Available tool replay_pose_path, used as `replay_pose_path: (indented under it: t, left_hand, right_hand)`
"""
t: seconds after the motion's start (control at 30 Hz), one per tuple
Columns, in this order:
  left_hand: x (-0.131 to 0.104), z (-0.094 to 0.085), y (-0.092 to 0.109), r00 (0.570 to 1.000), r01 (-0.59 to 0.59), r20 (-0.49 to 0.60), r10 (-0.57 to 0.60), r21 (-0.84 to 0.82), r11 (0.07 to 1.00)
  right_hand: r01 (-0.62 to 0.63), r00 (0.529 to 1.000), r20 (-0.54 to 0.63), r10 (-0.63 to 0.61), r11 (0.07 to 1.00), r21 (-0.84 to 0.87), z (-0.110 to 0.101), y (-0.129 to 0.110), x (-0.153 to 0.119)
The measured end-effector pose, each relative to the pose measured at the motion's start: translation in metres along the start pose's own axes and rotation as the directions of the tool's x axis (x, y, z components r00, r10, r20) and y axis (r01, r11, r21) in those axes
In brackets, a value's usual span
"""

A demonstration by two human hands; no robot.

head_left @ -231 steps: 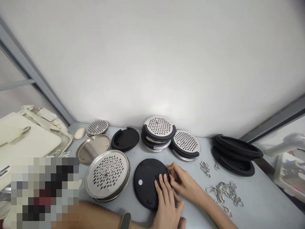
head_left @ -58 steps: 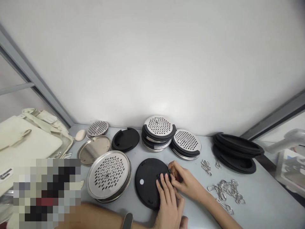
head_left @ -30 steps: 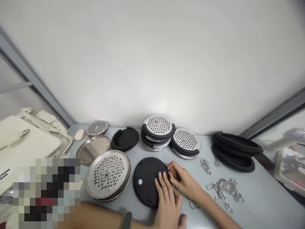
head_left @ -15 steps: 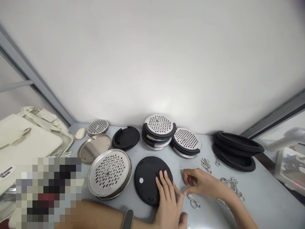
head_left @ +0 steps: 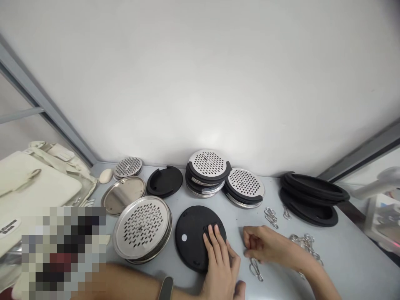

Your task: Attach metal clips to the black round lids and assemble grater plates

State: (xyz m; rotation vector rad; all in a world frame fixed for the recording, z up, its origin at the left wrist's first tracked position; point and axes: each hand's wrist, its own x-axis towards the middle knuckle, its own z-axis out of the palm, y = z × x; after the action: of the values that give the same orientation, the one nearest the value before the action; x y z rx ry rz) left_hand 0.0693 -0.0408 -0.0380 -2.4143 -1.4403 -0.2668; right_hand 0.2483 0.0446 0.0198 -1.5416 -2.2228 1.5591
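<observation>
Both forearms bare, no sleeves in view. Left hand (head_left: pixel 220 266) and right hand (head_left: pixel 265 246): no gloves, no rings visible, nails short and unpainted. Watch strap (head_left: pixel 166 288) at the left wrist, dark grey band with a lighter edge; watch face out of frame.

Matt black plastic against shiny metal, as I see it.
Under my left hand (head_left: pixel 220 266) the black disc (head_left: pixel 192 237) looks matt, smooth plastic or rubber. The wire clip (head_left: pixel 256 268) by my right hand (head_left: pixel 265 246) is bright glossy metal, like the clip pile (head_left: pixel 304 243). Perforated plates (head_left: pixel 142 227) look brushed steel, semi-gloss. Black rings (head_left: pixel 309 200) dull. The table (head_left: pixel 343 258) is smooth matt grey; the bag (head_left: pixel 34 183) is cream cloth.
</observation>
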Motion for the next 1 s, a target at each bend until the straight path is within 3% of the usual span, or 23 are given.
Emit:
replay_pose_path:
  t: [0.2, 0.3, 0.7, 0.9, 1.0]
  left_hand:
    - [0.001, -0.002, 0.000, 1.000, 0.003, 0.015, -0.004, 0.028, 1.000]
    - [0.001, -0.003, 0.000, 1.000, -0.001, 0.015, 0.000, 0.043, 0.999]
    - [0.001, -0.003, -0.001, 1.000, 0.003, 0.014, -0.003, 0.002, 1.000]
    - [0.000, -0.003, 0.000, 1.000, 0.004, 0.019, -0.004, 0.006, 1.000]
    - [0.000, 0.000, 0.001, 1.000, 0.019, 0.004, -0.019, -0.002, 1.000]
  right_hand:
    - [-0.212, 0.974, 0.087, 0.210, 0.977, 0.018, -0.003, 0.004, -0.008]
    - [-0.244, 0.965, 0.105, 0.240, 0.969, 0.025, 0.000, 0.004, -0.008]
    - [-0.037, 0.998, 0.052, 0.035, 0.999, 0.037, 0.005, 0.005, 0.002]
    - [0.029, 0.987, -0.154, -0.052, 0.989, -0.145, 0.010, 0.000, 0.012]
    - [0.030, 0.982, -0.178, -0.058, 0.987, -0.157, 0.009, -0.003, 0.016]
